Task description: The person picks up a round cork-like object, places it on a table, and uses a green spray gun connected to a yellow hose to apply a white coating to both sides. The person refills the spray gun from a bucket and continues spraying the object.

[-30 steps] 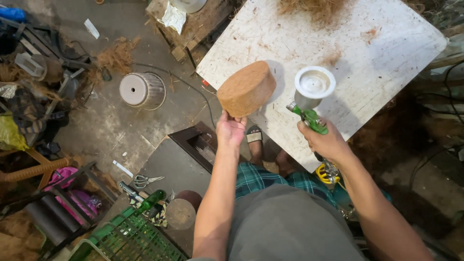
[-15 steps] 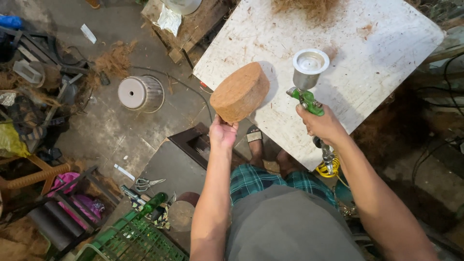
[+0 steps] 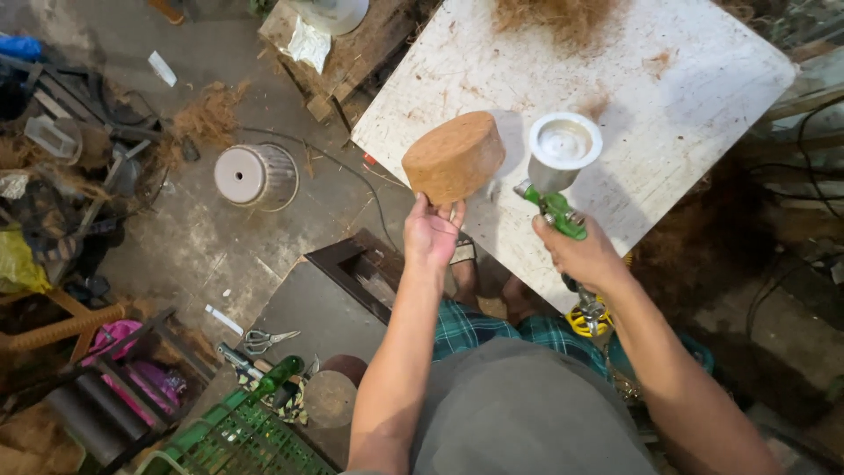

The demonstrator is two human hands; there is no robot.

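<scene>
Light falls brightest on the white table top (image 3: 615, 79), which looks nearly washed out, while the edges of the view sink into dimness, especially the far right and the cluttered left side. The round brown block (image 3: 453, 157) and the metal cup of the spray gun (image 3: 563, 149) each throw a soft grey shadow onto the table. The cup's rim shows mild glare. Focus is sharp at centre; the wide lens bends lines near the corners.
</scene>
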